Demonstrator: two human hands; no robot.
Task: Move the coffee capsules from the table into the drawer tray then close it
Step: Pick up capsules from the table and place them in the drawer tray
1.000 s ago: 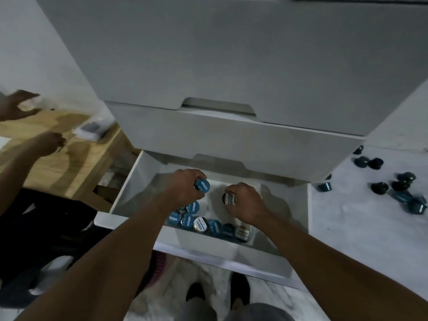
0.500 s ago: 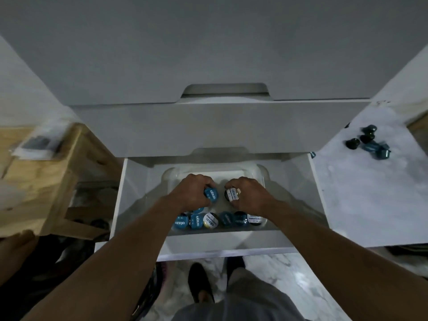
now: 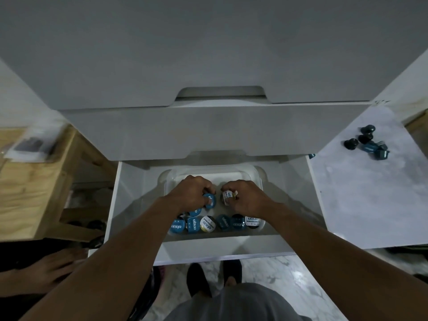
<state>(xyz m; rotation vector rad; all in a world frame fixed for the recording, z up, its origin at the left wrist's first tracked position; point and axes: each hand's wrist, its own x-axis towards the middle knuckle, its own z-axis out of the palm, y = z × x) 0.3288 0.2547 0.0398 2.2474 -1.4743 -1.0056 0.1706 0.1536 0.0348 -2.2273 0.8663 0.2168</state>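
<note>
The bottom drawer (image 3: 129, 205) stands open with a clear plastic tray (image 3: 258, 179) inside. Along the tray's near side runs a row of several capsules (image 3: 215, 224), lids up, blue and white. My left hand (image 3: 193, 193) is inside the tray, shut on a blue-lidded capsule (image 3: 210, 200). Just to its right, my right hand (image 3: 245, 196) pinches a white-lidded capsule (image 3: 228, 196). Several dark capsules (image 3: 368, 144) lie loose on the white marble table (image 3: 370, 200) at the far right.
Closed white drawer fronts (image 3: 208, 130) rise above the open one. A wooden table (image 3: 30, 193) with a plastic packet (image 3: 30, 147) stands at left. Another person's hand (image 3: 46, 267) rests at lower left. My feet (image 3: 213, 279) stand below the drawer front.
My view swung to face the drawer squarely. Both hands sank a little into the tray, each holding its capsule above the row. The other person's hands left the wooden table.
</note>
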